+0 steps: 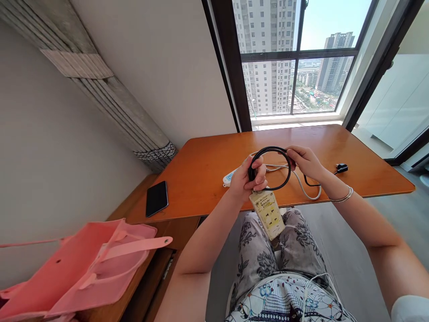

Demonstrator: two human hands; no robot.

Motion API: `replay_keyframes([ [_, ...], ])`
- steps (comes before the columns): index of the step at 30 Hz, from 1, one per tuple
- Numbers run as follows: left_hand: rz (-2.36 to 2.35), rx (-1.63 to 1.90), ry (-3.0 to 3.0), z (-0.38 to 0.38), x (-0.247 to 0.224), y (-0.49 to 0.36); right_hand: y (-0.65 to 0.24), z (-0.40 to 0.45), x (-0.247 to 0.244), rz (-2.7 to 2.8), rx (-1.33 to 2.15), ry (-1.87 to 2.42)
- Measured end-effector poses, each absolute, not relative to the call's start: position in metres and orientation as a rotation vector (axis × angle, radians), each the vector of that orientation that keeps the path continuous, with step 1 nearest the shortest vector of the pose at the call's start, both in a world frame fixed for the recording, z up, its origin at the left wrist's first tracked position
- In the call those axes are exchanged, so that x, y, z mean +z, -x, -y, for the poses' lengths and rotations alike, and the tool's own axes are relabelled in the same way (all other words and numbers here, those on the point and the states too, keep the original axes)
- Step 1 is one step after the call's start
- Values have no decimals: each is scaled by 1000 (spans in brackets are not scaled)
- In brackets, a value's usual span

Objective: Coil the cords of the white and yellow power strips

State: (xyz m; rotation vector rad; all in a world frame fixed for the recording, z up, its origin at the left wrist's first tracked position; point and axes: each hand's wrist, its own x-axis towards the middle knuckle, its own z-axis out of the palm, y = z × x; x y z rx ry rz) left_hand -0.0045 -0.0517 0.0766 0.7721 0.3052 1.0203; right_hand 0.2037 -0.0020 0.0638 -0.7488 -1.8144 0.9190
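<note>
My left hand is closed round a coiled black cable, its loops standing up above the table's front edge. Directly below that hand hangs a yellowed power strip with socket holes, over my lap. Its top end is partly covered by the fingers. On the far side of the loop, my right hand pinches the black cable. A loose length runs down from there to a black plug lying on the table at the right. Behind my left hand lies a white power strip, partly hidden.
A white cord curls across the brown table toward its front edge. A black phone lies at the table's left end. An open pink bag stands on the wooden cabinet at left. The window is beyond the table.
</note>
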Motion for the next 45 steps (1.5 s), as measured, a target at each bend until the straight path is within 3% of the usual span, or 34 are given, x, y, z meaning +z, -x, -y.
replay_keyframes([
  [9,-432,1377,-821,47,93,9,-214,23,14,2024,793,935],
  [19,-467,1660,-1004,28,94,25,-234,47,-4,2317,-200,1177],
  [26,-443,1667,-921,23,90,17,-226,68,19,2378,-686,978],
  [37,-463,1535,-965,30,79,-7,-181,99,64,2617,-829,822],
  [45,-506,1349,-1246,35,68,-8,-172,81,104,2524,-537,628],
])
